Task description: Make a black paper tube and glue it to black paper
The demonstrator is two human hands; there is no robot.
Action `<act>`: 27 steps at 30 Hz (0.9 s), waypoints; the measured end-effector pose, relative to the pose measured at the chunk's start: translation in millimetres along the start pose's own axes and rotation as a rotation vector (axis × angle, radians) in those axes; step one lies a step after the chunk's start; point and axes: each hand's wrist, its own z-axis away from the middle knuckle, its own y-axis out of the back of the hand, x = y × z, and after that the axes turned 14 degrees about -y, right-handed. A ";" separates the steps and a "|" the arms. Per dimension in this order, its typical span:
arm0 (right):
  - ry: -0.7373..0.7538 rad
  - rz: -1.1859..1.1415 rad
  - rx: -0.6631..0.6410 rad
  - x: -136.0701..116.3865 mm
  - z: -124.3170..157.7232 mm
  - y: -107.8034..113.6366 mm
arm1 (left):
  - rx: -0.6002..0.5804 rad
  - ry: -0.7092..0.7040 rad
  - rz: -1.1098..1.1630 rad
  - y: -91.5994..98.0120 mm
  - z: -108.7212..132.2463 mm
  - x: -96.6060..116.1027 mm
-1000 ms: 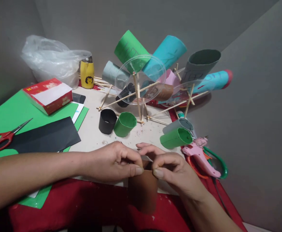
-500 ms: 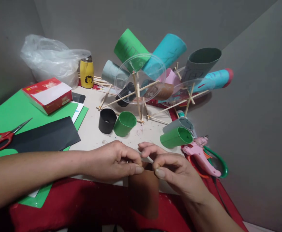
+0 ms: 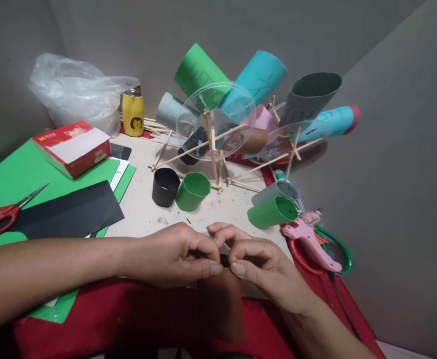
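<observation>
A brown paper tube (image 3: 220,304) hangs below both hands at the front edge of the table. My left hand (image 3: 183,254) is closed, its thumb and forefinger pinching the tube's upper rim. From the other side, my right hand (image 3: 261,259) pinches the same rim between thumb and forefinger, its other fingers loosely curled. Only a small gap separates the two thumbs. Part of the tube's opening is hidden behind the fingers. Just beyond the hands stand a short black paper tube (image 3: 165,187) and a short green paper tube (image 3: 193,191).
At right lie a green tube (image 3: 273,213), a grey tube (image 3: 278,192) and a pink glue gun (image 3: 310,237). Behind stands a stick frame (image 3: 213,144) with coloured tubes. Red-handled scissors (image 3: 5,217), black paper (image 3: 72,209) and a red box (image 3: 74,147) are at left.
My right hand has shifted slightly left, bringing its thumb closer to my left thumb along the brown tube's rim. My left hand still pinches the rim.
</observation>
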 end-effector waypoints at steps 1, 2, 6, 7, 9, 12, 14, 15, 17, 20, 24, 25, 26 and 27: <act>-0.017 -0.022 -0.006 1.5 -0.7 1.0 | 0.006 0.002 0.002 0.0 -0.1 0.3; -0.031 -0.038 -0.007 2.8 -1.4 1.9 | 0.009 0.007 0.006 0.0 0.0 0.4; -0.044 -0.023 0.009 4.1 -2.5 2.5 | -0.001 0.019 -0.007 -0.8 1.3 -1.3; -0.043 -0.005 0.015 3.4 -2.2 1.9 | -0.005 0.014 -0.024 -1.1 1.7 -2.2; -0.036 0.030 0.029 1.4 -1.1 0.5 | -0.006 0.000 -0.056 -1.5 2.2 -3.8; -0.018 0.038 0.045 -0.4 1.2 1.1 | -0.001 -0.007 -0.043 -1.1 1.5 -3.9; -0.008 0.003 0.054 -0.3 2.0 3.7 | 0.011 -0.003 -0.006 -0.1 0.4 -2.2; -0.006 -0.018 0.051 0.1 2.0 5.2 | 0.016 -0.001 0.010 0.4 -0.1 -1.1; -0.008 -0.043 0.032 0.7 1.1 7.3 | 0.021 0.001 0.027 1.0 -0.4 0.6; -0.017 -0.008 0.004 0.4 -0.4 6.0 | -0.002 -0.001 0.009 0.2 0.5 0.4; -0.019 0.088 0.026 -1.6 0.4 -0.3 | -0.019 -0.024 -0.074 -2.0 1.8 -2.5; -0.016 0.097 0.030 -2.0 0.9 -1.1 | -0.018 -0.030 -0.079 -2.2 1.7 -2.8; -0.011 0.094 0.034 -2.3 1.5 -1.2 | -0.016 -0.035 -0.070 -2.0 1.4 -2.7; -0.004 0.082 0.037 -2.3 2.0 -0.7 | -0.013 -0.035 -0.051 -1.7 0.9 -2.4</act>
